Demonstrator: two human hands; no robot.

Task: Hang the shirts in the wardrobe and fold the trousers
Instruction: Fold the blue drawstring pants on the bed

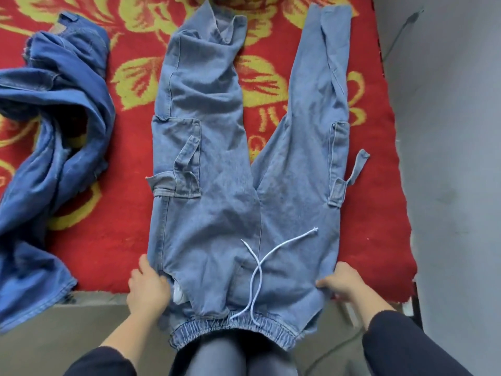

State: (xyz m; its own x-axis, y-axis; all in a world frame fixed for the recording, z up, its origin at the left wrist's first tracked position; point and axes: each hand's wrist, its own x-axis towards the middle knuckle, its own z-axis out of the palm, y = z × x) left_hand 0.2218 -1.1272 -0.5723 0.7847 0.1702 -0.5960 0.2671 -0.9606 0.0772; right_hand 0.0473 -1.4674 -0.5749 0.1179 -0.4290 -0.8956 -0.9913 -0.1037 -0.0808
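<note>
Light blue denim cargo trousers [217, 164] lie spread flat on a red and yellow flowered blanket [379, 147], legs pointing away, elastic waistband hanging over the near edge above my knees. A white drawstring [260, 267] lies crossed on the front. My left hand [147, 287] grips the left hip edge of the trousers. My right hand [341, 280] pinches the right hip edge. A darker blue pair of jeans [54, 131] lies crumpled on the blanket to the left.
The blanket covers a low bed or mat whose near edge [103, 297] meets a grey floor [447, 158] at the right and front. A thin cable [401, 36] runs along the floor at the upper right.
</note>
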